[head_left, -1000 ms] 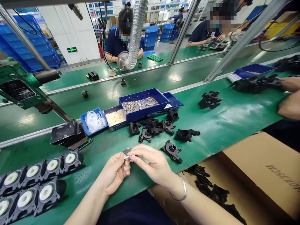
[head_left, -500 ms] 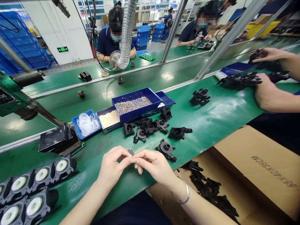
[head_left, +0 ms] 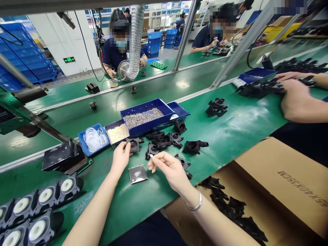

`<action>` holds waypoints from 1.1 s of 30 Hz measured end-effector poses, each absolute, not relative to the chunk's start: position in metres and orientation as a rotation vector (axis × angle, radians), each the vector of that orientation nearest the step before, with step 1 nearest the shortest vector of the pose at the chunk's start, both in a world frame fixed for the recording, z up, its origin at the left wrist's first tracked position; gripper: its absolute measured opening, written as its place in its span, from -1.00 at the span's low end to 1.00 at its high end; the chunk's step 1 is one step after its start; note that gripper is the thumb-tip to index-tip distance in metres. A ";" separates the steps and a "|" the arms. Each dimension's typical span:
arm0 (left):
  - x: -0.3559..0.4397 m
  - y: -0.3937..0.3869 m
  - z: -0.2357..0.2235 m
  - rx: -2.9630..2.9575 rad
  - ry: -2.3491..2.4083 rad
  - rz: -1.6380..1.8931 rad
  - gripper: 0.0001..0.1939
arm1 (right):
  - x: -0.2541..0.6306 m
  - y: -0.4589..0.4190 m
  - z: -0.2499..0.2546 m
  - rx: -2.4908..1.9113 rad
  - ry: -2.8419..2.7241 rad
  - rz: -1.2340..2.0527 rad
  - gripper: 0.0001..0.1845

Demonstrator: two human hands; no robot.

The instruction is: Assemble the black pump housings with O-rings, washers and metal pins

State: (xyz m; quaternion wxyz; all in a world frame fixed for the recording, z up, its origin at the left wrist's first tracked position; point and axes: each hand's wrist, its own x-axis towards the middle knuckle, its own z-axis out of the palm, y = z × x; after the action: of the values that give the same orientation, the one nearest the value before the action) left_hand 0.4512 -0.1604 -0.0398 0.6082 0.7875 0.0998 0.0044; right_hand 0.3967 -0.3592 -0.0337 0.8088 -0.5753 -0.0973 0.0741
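My left hand reaches forward and its fingertips close on a black plastic housing lying in front of the blue trays. My right hand hovers over the green table with thumb and forefinger pinched on a small white pin. A small grey square plate with a white smear lies between both hands. More black housings are scattered just beyond my right hand.
Blue trays hold metal pins, white beads and white rings. Black fixtures with white discs lie at lower left. A press stands left. A cardboard box of black parts sits lower right. A co-worker's hands work at right.
My hands have parted. The left moved forward onto a black housing; the right lifted with the white pin. The grey plate they covered now lies bare on the table.
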 end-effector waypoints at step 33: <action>0.312 -0.132 0.009 1.101 0.336 -0.194 -0.38 | 0.361 -0.310 -0.004 -1.605 -0.551 0.349 -0.77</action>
State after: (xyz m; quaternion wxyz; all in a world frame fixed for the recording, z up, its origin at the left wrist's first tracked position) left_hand 0.3120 -0.1323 0.0086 0.8345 0.5196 0.1588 -0.0915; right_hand 0.3612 -0.3095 -0.0038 0.6479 -0.7057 -0.2424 0.1533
